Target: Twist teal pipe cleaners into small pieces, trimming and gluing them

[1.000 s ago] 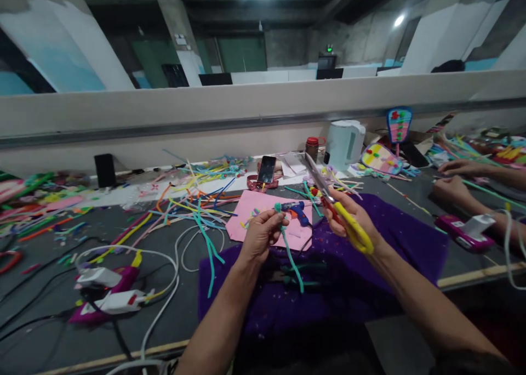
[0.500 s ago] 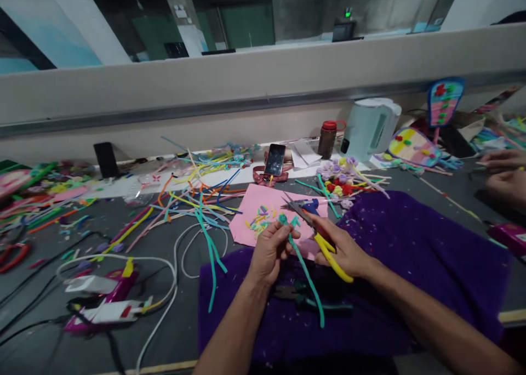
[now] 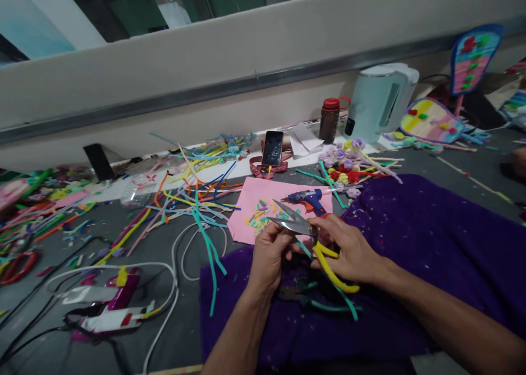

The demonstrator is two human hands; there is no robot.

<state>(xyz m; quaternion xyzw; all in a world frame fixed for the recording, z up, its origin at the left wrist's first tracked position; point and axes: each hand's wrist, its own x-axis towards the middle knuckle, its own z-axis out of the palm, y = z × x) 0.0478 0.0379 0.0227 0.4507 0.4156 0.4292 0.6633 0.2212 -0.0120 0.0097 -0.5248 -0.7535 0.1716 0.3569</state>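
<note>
In my right hand [image 3: 349,249] is a pair of scissors [image 3: 296,221] with yellow handles, its blades parted and pointing left over my other hand. My left hand [image 3: 269,254] pinches a teal pipe cleaner [image 3: 343,298], whose tail runs down to the right behind the scissor handles. The blades and fingers hide the pinched end. Beneath both hands, pliers [image 3: 314,301] with dark green handles lie on a purple cloth [image 3: 394,238]. Just beyond the hands is a pink sheet [image 3: 250,194] bearing short coloured clippings [image 3: 263,216] and a blue glue gun [image 3: 308,198].
Bundles of pipe cleaners [image 3: 201,199] spread to the left. A white cable [image 3: 175,287] loops near a magenta power strip [image 3: 123,293]. Behind stand a phone [image 3: 272,148], a brown bottle [image 3: 329,123] and a pale green kettle [image 3: 380,103]. Another person's hand [image 3: 520,164] shows at the right edge.
The scissors have opened wider and moved over my left hand, covering the teal end that showed before. The pipe cleaner's tail has swung right. The view has tilted down.
</note>
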